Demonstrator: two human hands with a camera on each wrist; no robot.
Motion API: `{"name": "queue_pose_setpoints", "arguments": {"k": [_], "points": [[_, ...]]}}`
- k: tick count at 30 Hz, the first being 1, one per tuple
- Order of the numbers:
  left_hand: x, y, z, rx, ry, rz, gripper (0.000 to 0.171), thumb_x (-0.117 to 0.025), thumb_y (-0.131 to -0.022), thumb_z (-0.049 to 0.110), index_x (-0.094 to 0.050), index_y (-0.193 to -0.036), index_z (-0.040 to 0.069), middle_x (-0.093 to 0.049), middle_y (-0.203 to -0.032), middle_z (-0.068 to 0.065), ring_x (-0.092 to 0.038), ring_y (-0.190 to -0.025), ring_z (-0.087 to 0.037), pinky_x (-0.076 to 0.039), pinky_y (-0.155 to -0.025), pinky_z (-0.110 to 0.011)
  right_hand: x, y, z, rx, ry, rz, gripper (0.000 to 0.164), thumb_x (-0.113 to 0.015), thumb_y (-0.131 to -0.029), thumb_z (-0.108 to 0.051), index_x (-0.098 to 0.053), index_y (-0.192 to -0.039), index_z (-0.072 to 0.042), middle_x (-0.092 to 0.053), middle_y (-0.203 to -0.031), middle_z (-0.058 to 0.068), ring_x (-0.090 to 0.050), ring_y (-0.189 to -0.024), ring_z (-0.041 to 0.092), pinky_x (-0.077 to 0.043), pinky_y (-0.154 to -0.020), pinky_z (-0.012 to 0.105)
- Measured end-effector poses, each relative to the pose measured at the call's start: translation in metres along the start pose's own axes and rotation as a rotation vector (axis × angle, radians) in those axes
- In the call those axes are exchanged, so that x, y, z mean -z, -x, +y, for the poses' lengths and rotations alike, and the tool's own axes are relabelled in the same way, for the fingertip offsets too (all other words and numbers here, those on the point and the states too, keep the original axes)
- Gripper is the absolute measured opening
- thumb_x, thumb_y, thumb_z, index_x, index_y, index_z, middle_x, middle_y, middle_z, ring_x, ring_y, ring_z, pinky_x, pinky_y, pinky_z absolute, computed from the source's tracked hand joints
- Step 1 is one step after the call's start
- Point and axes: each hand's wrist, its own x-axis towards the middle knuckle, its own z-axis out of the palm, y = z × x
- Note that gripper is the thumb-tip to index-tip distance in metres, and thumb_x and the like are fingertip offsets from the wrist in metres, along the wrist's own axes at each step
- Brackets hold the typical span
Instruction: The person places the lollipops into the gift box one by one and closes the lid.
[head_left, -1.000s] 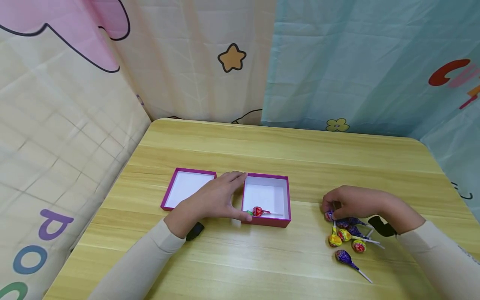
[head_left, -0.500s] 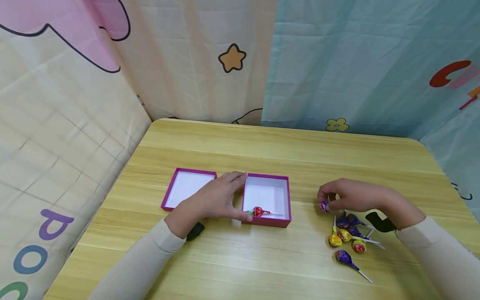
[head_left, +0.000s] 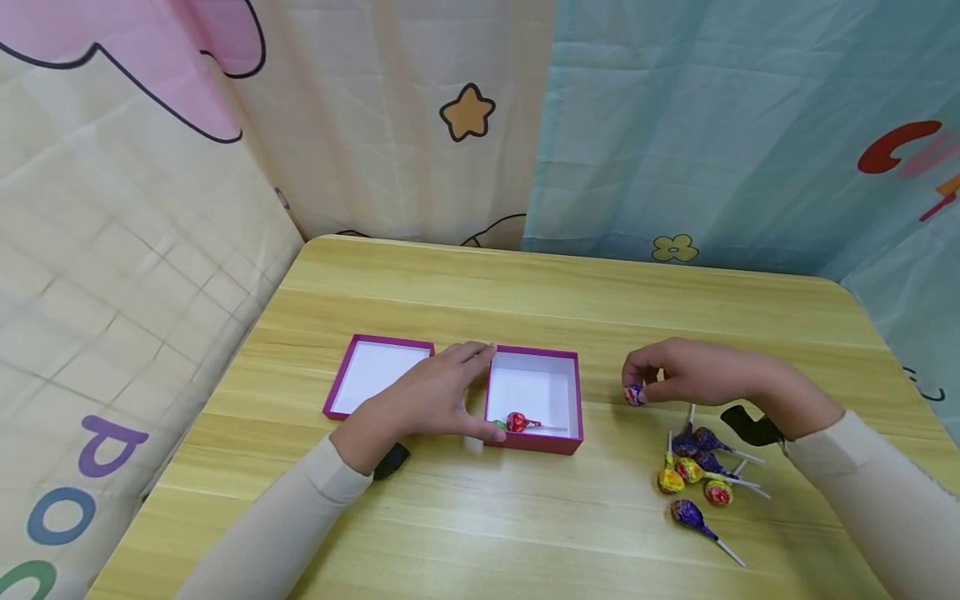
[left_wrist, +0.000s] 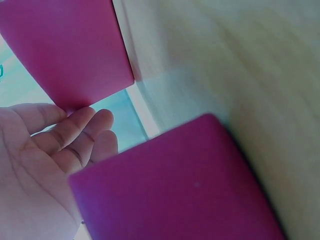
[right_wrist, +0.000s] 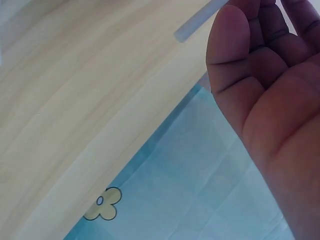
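My left hand [head_left: 435, 396] grips the left side of an open purple-red box [head_left: 534, 447], thumb at the front corner and fingertips at the back corner. Inside lie a red lollipop [head_left: 517, 422] and a green one [head_left: 498, 425], partly behind the thumb. In the left wrist view my fingertips touch a corner of the box [left_wrist: 70, 50]. Between thumb and fingers, my right hand [head_left: 697, 371] pinches a purple lollipop [head_left: 633, 395] over the table, right of the box. Its white stick [right_wrist: 197, 22] shows in the right wrist view.
The box's lid [head_left: 378, 375] lies inner side up, left of the box, under the left hand's reach. Several lollipops, purple [head_left: 686, 442] and yellow [head_left: 670, 481], are heaped at the right. Another purple lollipop [head_left: 688, 513] lies nearer the front. Curtains [head_left: 675, 125] hang behind the table.
My right hand has lifted a purple lollipop from the heap and moved with it left and away from me. The left hand and the box have stayed in place.
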Motion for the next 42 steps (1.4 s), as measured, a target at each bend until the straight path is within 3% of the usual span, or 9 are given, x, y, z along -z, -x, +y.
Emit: {"name": "queue_pose_setpoints", "arguments": {"k": [20, 42], "points": [[0.003, 0.000, 0.003, 0.005, 0.013, -0.006, 0.124, -0.060, -0.065, 0.089, -0.031, -0.157, 0.012, -0.036, -0.156, -0.003, -0.035, -0.141, -0.021, -0.037, -0.110, -0.044, 0.018, -0.022, -0.029, 0.032, 0.029, 0.010, 0.005, -0.060, -0.101, -0.020, -0.064, -0.101, -0.022, -0.063, -0.092, -0.007, -0.057, -0.085, 0.016, -0.050, -0.069, 0.030], [0.002, -0.001, 0.005, 0.008, 0.002, -0.003, 0.125, -0.057, -0.063, 0.092, -0.033, -0.156, 0.010, -0.038, -0.156, -0.004, -0.036, -0.141, -0.020, -0.036, -0.111, -0.041, 0.008, -0.062, -0.054, 0.099, 0.012, 0.075, 0.008, -0.064, -0.098, -0.015, -0.065, -0.103, -0.020, -0.062, -0.092, -0.007, -0.057, -0.086, 0.017, -0.052, -0.072, 0.033]]}}
